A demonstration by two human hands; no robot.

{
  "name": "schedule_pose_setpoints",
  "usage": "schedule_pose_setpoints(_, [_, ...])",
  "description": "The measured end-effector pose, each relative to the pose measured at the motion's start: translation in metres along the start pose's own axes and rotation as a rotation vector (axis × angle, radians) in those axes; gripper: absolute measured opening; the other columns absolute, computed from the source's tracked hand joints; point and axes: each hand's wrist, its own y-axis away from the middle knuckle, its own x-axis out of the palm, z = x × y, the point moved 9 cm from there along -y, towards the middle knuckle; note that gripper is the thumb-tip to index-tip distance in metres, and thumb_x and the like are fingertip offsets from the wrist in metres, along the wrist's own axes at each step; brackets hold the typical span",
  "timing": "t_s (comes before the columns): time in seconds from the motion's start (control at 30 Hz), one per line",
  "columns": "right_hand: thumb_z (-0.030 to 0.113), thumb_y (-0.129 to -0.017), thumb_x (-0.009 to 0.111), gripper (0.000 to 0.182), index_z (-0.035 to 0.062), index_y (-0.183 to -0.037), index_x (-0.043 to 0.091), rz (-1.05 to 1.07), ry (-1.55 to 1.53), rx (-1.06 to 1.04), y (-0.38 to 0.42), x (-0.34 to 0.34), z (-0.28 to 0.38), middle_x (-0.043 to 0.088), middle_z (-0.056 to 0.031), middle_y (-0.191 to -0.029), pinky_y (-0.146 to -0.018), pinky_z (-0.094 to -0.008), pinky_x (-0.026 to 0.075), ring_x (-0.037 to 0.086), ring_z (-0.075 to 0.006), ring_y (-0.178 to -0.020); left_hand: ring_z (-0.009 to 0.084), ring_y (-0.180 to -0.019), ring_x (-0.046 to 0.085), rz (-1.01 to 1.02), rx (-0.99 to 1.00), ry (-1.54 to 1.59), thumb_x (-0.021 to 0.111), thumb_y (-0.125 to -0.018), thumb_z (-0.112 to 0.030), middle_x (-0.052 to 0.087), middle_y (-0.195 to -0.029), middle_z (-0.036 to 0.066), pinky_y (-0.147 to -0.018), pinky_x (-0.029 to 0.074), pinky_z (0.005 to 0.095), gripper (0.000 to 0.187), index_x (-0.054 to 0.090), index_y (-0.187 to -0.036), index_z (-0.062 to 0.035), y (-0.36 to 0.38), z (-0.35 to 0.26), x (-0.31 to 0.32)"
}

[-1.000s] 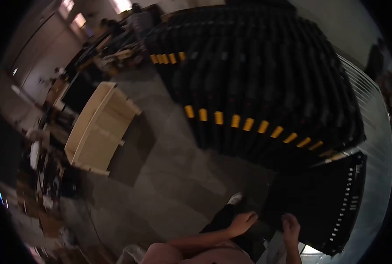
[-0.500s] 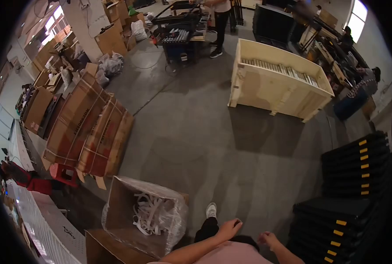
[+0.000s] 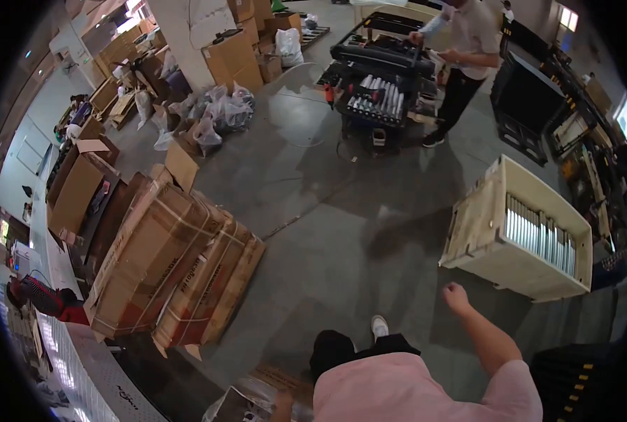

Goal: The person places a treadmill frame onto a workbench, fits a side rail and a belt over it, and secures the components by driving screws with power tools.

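Note:
My right hand is held out ahead with its fingers curled in, and nothing shows in it. Just beyond it stands a pale wooden crate with a row of silvery metal bars inside; a gap separates hand and crate. Low at the bottom edge, my left hand is small and blurred, so its fingers cannot be made out. It hangs by an open carton with clear plastic wrap around it, mostly cut off by the frame.
Strapped brown cartons lean on the left. Ahead, a co-worker stands at a workbench loaded with metal tubes. Black stacked panels with yellow labels sit at lower right. Plastic bags lie near the pillar.
My view has moved forward and turned left. The workbench and co-worker look nearer, and the crate has shifted right. My right hand now reaches farther out; the open carton has slipped mostly out of view.

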Motion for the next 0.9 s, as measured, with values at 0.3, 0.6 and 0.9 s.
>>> schedule_pose_setpoints(0.3, [0.016, -0.092, 0.059, 0.024, -0.0022, -0.107, 0.063, 0.67, -0.568, -0.452, -0.244, 0.247, 0.668, 0.067, -0.0062, -0.089, -0.076, -0.028, 0.05, 0.061, -0.0121, -0.082, 0.0463, -0.096, 0.064, -0.48, -0.049, 0.731, 0.058, -0.091, -0.031, 0.068, -0.098, 0.027, -0.081, 0.05, 0.0504, 0.038, 0.066, -0.099, 0.0052, -0.383, -0.154, -0.537])
schedule_pose_setpoints(0.6, [0.02, -0.095, 0.06, 0.028, -0.0003, -0.114, 0.061, 0.581, -0.928, -0.425, -0.508, 0.282, 1.014, 0.068, -0.008, -0.099, -0.079, -0.0287, 0.051, 0.063, -0.0125, -0.09, 0.0164, -0.075, 0.068, -0.645, 0.624, 0.837, 0.054, -0.097, -0.018, 0.069, -0.082, 0.011, -0.07, 0.052, 0.0313, 0.023, 0.064, -0.098, 0.003, -0.55, -0.338, -1.177])
schedule_pose_setpoints(0.9, [0.024, -0.083, 0.062, 0.04, -0.0005, -0.114, 0.061, -0.147, -0.609, 0.24, -0.884, 0.339, 0.969, 0.069, -0.0225, -0.104, -0.087, -0.0434, 0.052, 0.066, -0.0382, -0.101, 0.0364, -0.071, 0.063, -0.478, 0.376, 0.162, 0.056, -0.092, -0.023, 0.064, -0.08, 0.025, -0.069, 0.049, 0.043, 0.027, 0.064, -0.091, 0.0038, -0.825, -0.189, -1.317])
